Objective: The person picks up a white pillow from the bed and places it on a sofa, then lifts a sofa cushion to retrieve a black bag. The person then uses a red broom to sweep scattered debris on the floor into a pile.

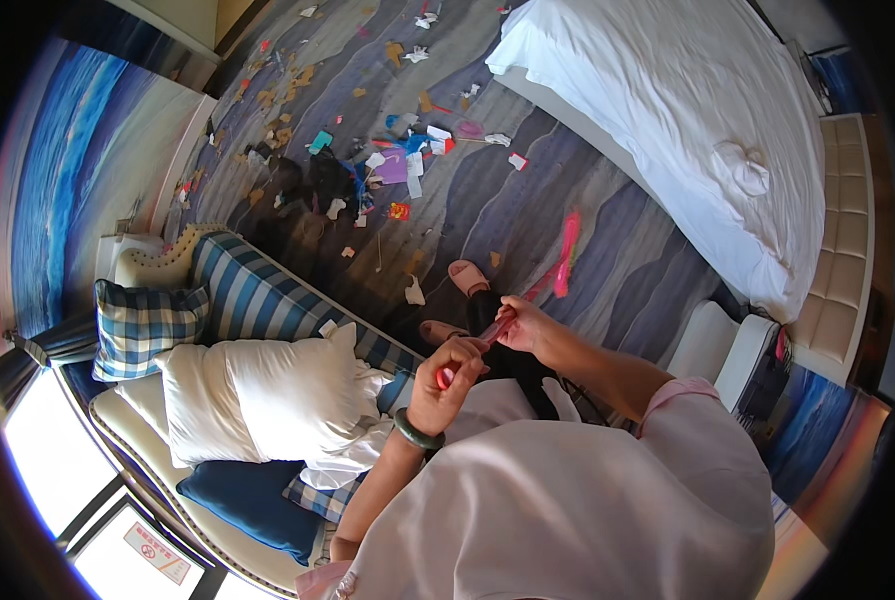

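Note:
In front of my body I hold a thin pinkish-red strip (497, 328), which spans the short gap between my hands. My left hand (450, 380), with a dark green bangle (418, 430) at the wrist, is closed round one end, and a bit of red shows in its fist. My right hand (530, 326) pinches the other end, a little farther off. Beyond it, a bright pink strip-like piece (568, 255) lies over the floor; whether it joins the held strip, I cannot tell. My feet in pink slippers (466, 278) show below.
Paper scraps, brown bits and coloured packaging litter the patterned carpet (488, 200), with a purple sheet (392, 166) among them. A bed with a white sheet (658, 110) stands at far right. Left of me, a sofa (268, 285) bears a white pillow (278, 392) and checked cushions (148, 328).

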{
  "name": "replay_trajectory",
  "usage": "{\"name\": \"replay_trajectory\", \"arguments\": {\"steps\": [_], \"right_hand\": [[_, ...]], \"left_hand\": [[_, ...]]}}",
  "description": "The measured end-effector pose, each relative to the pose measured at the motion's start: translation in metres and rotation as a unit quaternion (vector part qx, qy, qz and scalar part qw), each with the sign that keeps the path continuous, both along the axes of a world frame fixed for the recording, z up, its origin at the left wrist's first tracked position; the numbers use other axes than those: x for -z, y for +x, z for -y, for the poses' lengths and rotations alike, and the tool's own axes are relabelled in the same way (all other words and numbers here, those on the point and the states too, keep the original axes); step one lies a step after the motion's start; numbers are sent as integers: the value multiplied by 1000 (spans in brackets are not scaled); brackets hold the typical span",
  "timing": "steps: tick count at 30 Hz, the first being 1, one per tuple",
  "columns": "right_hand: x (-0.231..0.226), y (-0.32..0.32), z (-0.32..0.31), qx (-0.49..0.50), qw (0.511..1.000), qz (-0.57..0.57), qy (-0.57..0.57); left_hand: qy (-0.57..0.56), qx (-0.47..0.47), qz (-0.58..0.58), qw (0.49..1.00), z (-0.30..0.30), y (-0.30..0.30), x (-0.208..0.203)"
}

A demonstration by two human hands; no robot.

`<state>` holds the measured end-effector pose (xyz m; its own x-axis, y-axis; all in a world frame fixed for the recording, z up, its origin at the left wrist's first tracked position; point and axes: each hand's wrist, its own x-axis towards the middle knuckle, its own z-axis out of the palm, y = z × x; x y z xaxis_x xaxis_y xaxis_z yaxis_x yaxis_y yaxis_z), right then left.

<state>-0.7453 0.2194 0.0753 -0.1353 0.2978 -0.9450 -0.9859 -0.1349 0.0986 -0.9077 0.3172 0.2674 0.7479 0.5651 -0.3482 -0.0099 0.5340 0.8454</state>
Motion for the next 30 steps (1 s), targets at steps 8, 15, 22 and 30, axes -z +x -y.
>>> {"name": "replay_trajectory", "arguments": {"steps": [8,15,22,30], "right_hand": [[-29,-61,-85,0,976,-70,204],[-78,-76,-120,-14,955,-87,282],[-78,-64,-62,-35,982,-12,183],[-16,-114,-88,-69,980,-71,174]], "left_hand": [[319,62,-25,945,-21,-28,-57],[445,128,-32,886,-11,-39,-102],[313,49,37,948,-10,-71,-76],[294,-25,-20,955,-2,-99,-40]]}}
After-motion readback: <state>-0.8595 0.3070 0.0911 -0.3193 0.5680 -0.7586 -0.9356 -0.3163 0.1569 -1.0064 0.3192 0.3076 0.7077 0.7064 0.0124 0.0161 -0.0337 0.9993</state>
